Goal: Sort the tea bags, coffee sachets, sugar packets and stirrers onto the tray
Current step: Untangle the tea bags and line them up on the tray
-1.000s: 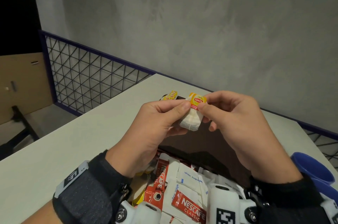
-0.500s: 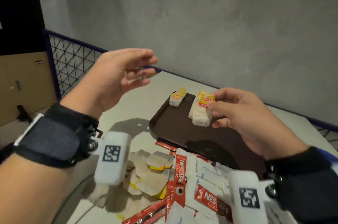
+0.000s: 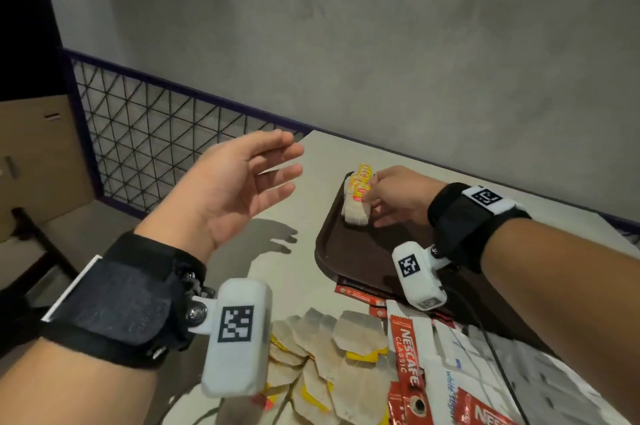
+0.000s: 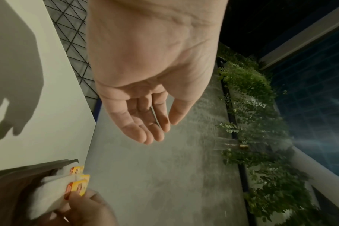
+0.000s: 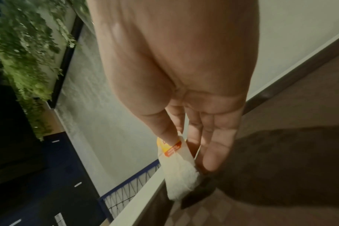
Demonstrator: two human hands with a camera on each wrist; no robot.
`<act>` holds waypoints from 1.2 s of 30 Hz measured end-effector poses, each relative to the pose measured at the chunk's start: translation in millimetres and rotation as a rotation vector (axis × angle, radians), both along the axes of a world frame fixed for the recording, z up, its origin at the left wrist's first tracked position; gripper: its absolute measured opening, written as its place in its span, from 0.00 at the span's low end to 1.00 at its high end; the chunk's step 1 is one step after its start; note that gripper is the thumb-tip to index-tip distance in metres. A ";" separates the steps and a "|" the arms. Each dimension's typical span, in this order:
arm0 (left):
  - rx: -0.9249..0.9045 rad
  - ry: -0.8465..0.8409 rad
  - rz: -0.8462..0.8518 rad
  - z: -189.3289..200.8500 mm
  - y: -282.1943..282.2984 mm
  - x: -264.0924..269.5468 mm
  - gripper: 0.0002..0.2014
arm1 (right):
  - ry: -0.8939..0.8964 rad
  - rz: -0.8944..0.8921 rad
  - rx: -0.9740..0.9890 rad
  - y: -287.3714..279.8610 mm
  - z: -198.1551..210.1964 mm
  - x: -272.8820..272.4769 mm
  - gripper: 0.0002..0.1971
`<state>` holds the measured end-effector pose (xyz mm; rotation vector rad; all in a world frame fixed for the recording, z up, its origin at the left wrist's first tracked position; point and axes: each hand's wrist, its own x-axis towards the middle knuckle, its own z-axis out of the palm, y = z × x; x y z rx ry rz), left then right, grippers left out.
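Note:
A dark brown tray [image 3: 349,261] lies on the pale table. At its far left corner my right hand [image 3: 372,197] pinches the yellow tag of a white tea bag [image 3: 356,211], which rests on the tray beside other yellow-tagged tea bags [image 3: 363,172]. In the right wrist view my thumb and forefinger pinch that tea bag [image 5: 179,165] at its tag. My left hand [image 3: 263,170] hovers above the table left of the tray, fingers relaxed and holding nothing [image 4: 155,122]. Loose tea bags [image 3: 329,352], red coffee sachets [image 3: 405,358] and white sugar packets [image 3: 450,376] lie heaped near me.
A blue-framed wire mesh fence [image 3: 156,140] runs along the table's left side and a grey concrete wall [image 3: 381,43] stands behind. A black cable [image 3: 495,352] crosses the packets at the right. Bare table [image 3: 277,268] lies between the heap and the tray's left rim.
My right hand carried the tea bag forward and down to the tray's far left corner, next to the other tea bags. My left hand let go, rose left, then dropped a little.

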<state>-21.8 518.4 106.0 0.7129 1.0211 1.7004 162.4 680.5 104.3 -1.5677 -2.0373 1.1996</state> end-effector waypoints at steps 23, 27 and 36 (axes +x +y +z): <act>0.047 -0.146 0.034 0.4 0.3 -10.8 0.05 | -0.083 -0.075 -0.055 24.6 -19.9 -25.9 0.16; 0.059 -0.156 0.033 1.8 -0.2 -11.5 0.06 | -0.093 -0.113 -0.058 31.7 -14.8 -23.2 0.06; 0.064 -0.159 0.029 3.3 0.0 -10.5 0.06 | 0.099 -0.183 -0.086 58.3 -1.0 -20.0 0.17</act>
